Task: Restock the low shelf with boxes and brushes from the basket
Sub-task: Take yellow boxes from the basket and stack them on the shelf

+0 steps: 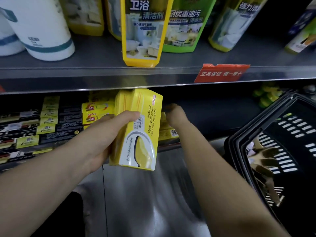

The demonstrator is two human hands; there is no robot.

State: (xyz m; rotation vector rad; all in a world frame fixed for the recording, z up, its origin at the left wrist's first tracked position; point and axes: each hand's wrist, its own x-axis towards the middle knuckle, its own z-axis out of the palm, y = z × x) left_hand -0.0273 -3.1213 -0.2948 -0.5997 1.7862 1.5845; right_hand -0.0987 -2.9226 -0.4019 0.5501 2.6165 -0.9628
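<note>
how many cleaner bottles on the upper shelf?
5 clear: yellow plastic bottle at centre front, green plastic bottle right of it, two yellow ones behind left, yellow-green one further right. Another at the far right edge may also count.

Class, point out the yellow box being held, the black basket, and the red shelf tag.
yellow box (136, 127), head view, front face.
black basket (242, 144), head view, near rim.
red shelf tag (222, 73), head view, centre.
</note>
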